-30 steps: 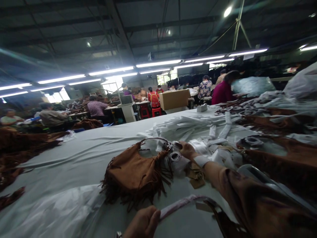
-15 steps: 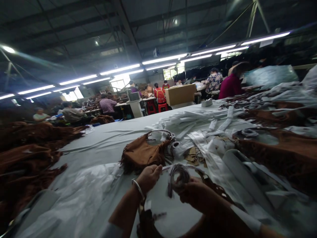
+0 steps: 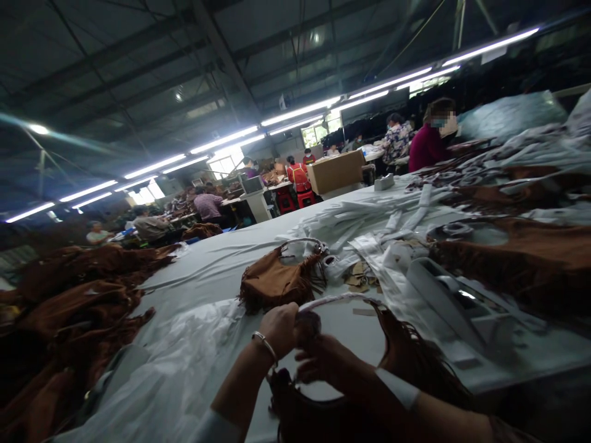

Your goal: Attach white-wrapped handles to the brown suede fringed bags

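My left hand [image 3: 279, 329], with a bangle at the wrist, is closed on the pale wrapped handle [image 3: 341, 298] of a brown fringed bag [image 3: 401, 344]. The handle arches to the right, and the dark lower body of the bag lies below my hands. A greyish coil of strip [image 3: 308, 323] sits right beside my left fingers. My right hand [image 3: 330, 363] is at the lower side of this coil, fingers curled and partly smeared; it seems to grip the coil. Just beyond is another brown fringed bag [image 3: 272, 277] with its handle up.
Brown bags [image 3: 87, 295] are heaped at the left, beside crumpled white plastic [image 3: 180, 351]. White strips [image 3: 341, 221], cardboard scraps [image 3: 360, 277], a grey tape dispenser [image 3: 457, 307] and a larger brown bag [image 3: 521, 246] lie right. Several people work behind, one in purple [image 3: 427, 147].
My right hand has carried the coil leftward, up against my left hand, which stays on the handle. The view has shifted slightly, and the person in purple has raised their head.
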The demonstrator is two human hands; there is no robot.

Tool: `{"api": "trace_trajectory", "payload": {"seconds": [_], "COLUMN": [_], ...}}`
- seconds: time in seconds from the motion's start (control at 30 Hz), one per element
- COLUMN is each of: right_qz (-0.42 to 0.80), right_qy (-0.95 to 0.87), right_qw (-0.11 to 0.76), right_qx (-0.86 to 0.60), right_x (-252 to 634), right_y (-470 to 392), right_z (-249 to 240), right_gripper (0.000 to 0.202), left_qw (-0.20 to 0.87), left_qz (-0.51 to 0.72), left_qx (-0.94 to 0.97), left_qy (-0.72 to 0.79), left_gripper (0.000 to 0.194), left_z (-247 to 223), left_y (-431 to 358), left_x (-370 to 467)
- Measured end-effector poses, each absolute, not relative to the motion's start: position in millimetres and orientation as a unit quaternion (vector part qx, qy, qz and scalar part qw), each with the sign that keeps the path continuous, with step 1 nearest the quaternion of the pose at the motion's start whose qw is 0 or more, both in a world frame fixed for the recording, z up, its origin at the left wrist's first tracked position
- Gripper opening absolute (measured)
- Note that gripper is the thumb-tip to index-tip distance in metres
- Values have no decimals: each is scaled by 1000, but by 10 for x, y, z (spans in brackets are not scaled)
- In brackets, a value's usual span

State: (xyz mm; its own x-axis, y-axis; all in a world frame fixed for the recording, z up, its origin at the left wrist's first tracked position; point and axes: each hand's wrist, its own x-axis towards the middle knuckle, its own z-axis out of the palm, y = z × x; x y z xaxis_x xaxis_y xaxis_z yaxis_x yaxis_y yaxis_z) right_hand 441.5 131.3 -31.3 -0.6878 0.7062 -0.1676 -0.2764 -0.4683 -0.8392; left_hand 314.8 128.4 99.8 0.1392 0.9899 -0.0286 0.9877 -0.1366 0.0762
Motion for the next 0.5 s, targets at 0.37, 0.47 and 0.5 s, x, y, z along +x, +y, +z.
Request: {"api": "trace_trajectory", "payload": {"seconds": [0.37, 0.47, 0.5], "right_qz": [112, 158, 157], "right_qy": [-878, -875, -873], "right_qw": [359, 338, 339], "right_qx": [-295, -310, -314], "right_x": [4949, 4807, 4775], "right_y": [1461, 1519, 1525], "right_z": [548, 404, 346], "right_gripper": [63, 65, 62], "left_qw": [100, 165, 176], "left_qz": [123, 192, 195], "left_qx": [787, 766, 757], "left_qy": [597, 591, 598], "left_gripper": [21, 21, 19], "left_z": [884, 809, 773], "left_y": [1218, 1190, 1183], "left_x": [3320, 3233, 3199]}}
